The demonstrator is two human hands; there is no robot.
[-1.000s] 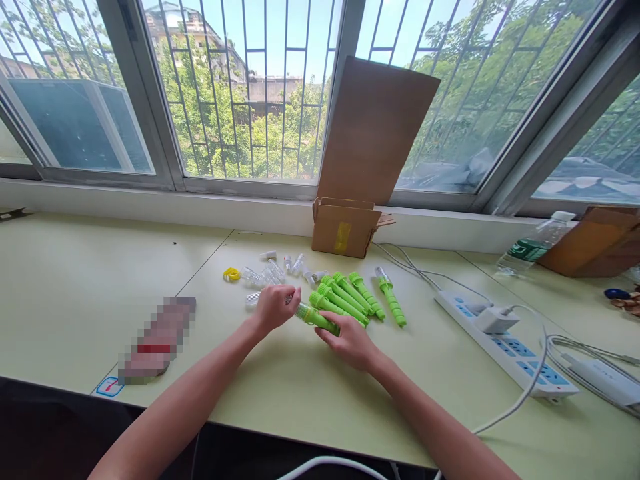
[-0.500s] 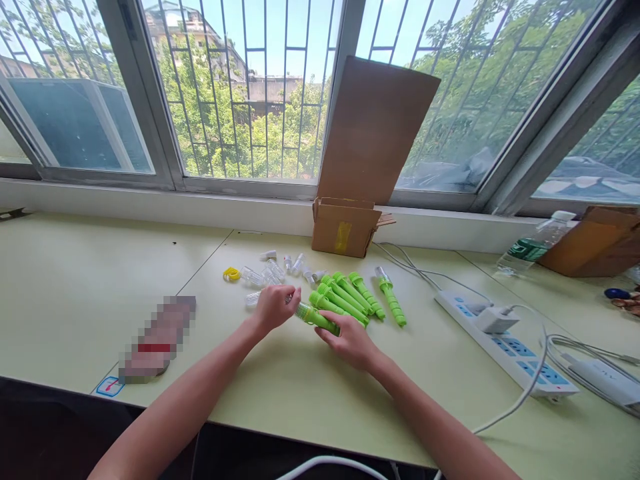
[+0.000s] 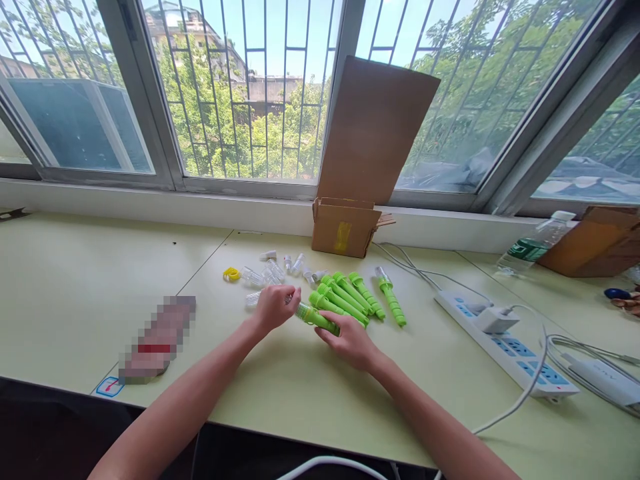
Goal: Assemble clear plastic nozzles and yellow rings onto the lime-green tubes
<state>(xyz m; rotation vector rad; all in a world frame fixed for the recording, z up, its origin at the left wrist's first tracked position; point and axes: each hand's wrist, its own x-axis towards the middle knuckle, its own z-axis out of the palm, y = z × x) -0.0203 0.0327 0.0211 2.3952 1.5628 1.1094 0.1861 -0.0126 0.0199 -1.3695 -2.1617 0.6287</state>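
My right hand point(image 3: 347, 339) is wrapped round a green ribbed plastic tube point(image 3: 323, 322). At the tube's left end, a clear plastic cap point(image 3: 303, 311) sits on it, and my left hand point(image 3: 275, 307) has its fingers closed on that cap. Just behind my hands, several more green tubes point(image 3: 345, 293) lie side by side. One green tube with a clear cap point(image 3: 391, 298) lies apart to their right. Several loose clear caps point(image 3: 273, 271) and small white-ended clear pieces point(image 3: 298, 264) are scattered behind my left hand, beside yellow rings point(image 3: 231, 274).
A cardboard box point(image 3: 345, 230) stands against the window ledge. On the right are a power strip point(image 3: 505, 347) with cables, a charger point(image 3: 603, 378), a water bottle point(image 3: 535, 245) and another carton point(image 3: 595, 243). A pixelated object point(image 3: 160, 340) lies left, near the table's front edge.
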